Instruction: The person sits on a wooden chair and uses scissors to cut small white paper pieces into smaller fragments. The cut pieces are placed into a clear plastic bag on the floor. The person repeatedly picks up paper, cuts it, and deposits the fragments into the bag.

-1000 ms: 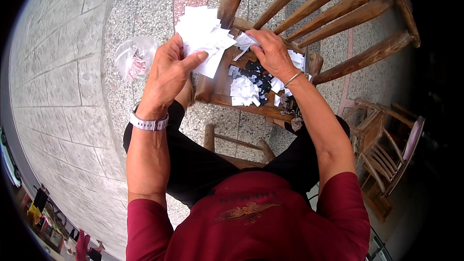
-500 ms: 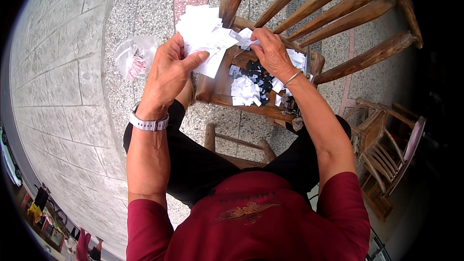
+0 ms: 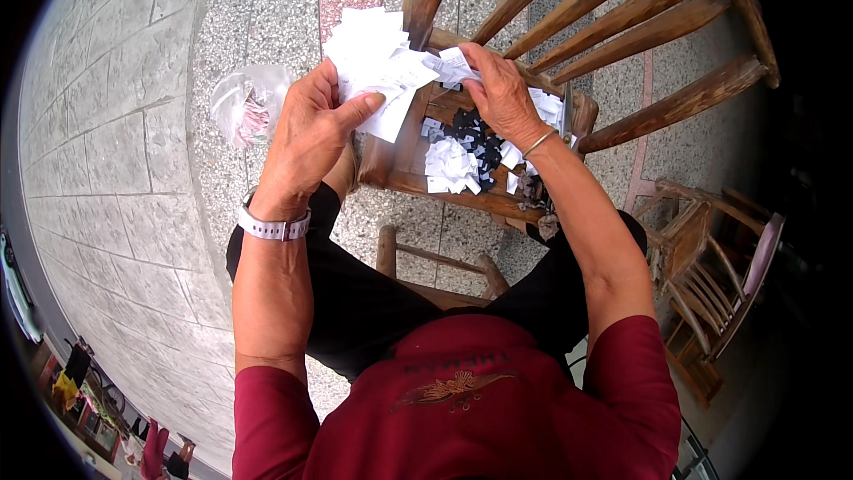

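My left hand grips a fanned stack of white paper sheets, its thumb pressed on top, above the left side of a wooden chair seat. My right hand is closed on small white paper slips at the seat's far edge, right beside the stack; its fingertips are partly hidden. Below it on the seat lie small black pieces and a heap of cut white slips. More white paper shows by my right wrist, partly covered.
The chair's wooden back slats rise at the far right. A clear plastic bag with pinkish contents rests on the speckled floor at left. Other wooden chairs stand to the right. A low wooden stool shows between my legs.
My right hand has shifted slightly left and away from me, and the small slips at its fingers have tilted upward. The left hand and its stack look nearly still.
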`<state>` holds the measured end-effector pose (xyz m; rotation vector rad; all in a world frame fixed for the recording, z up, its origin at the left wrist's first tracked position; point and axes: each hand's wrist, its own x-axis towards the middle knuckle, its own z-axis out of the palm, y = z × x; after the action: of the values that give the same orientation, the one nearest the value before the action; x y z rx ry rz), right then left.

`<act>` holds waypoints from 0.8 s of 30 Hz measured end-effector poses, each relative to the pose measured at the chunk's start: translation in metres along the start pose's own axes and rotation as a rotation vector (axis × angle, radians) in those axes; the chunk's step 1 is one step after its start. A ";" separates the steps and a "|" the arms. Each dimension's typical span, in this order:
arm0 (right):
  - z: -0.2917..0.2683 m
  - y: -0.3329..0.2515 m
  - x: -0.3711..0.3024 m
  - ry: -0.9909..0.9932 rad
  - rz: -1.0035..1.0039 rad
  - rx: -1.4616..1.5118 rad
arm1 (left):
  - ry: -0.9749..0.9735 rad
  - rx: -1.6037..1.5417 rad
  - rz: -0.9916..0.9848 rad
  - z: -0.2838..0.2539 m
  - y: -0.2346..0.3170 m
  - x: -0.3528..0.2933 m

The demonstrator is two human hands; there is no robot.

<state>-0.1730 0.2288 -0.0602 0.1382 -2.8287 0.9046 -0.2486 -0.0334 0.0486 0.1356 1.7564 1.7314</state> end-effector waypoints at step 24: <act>-0.001 -0.003 0.001 -0.033 0.024 0.050 | -0.010 0.025 0.012 -0.001 -0.002 0.001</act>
<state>-0.1734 0.2264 -0.0574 0.1271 -2.8451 0.9879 -0.2491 -0.0345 0.0462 0.1660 1.7742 1.7151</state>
